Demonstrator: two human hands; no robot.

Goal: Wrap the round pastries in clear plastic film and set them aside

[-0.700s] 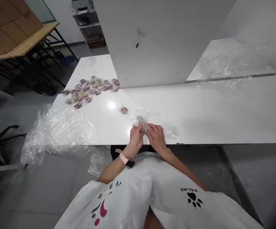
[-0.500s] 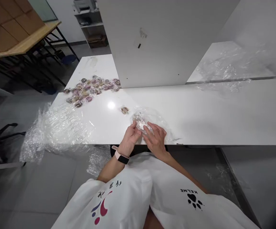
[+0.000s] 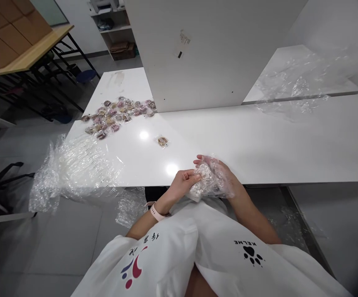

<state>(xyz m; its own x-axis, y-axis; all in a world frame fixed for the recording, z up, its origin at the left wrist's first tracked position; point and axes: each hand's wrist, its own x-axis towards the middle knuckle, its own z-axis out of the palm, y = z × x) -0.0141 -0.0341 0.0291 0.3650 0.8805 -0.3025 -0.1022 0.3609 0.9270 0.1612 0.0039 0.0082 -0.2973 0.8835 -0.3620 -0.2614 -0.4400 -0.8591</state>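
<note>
At the front edge of the white table [image 3: 278, 152], a crumpled bundle of clear plastic wrap [image 3: 206, 178] is held between my two hands. My left hand [image 3: 182, 184] pinches its left side, thumb on top. My right hand [image 3: 230, 176] is wrapped around the far and right side, partly seen through the plastic, with its fingertips showing beyond it. Whether anything lies inside the wrap cannot be made out. A small brown item in a clear packet [image 3: 162, 141] lies alone on the table, left of and beyond my hands.
Several small wrapped brown and purple pieces [image 3: 117, 115] are spread at the back left. A heap of clear plastic bags [image 3: 80, 165] hangs over the left front edge. A tall white panel [image 3: 210, 57] stands behind, and loose clear film [image 3: 296, 90] lies at the back right.
Both hands have lifted the plastic bundle off the table and brought it right and closer to my body. My right hand has turned from above the plastic to around its far side.
</note>
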